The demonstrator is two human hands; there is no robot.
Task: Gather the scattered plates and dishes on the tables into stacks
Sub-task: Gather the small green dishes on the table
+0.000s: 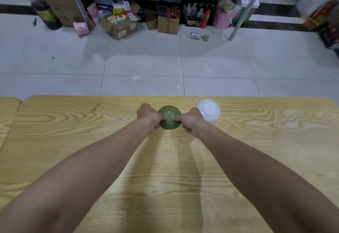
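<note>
The wooden table fills the lower half of the view, and a second tabletop butts against it well to the left of the green dish. The green dish lies upside down near the table's far edge, its foot ring facing up. Just to the right of it, apart from it, a white plate also lies face down.

The left hand grasps the green dish by its left rim and the right hand by its right rim, each with a thumb pressed on the upturned base and fingers curled at the edge.

Judging from this, stacking is at an early stage here — the two pieces in view are not yet together. Whether the green dish already covers another cannot be told.
</note>
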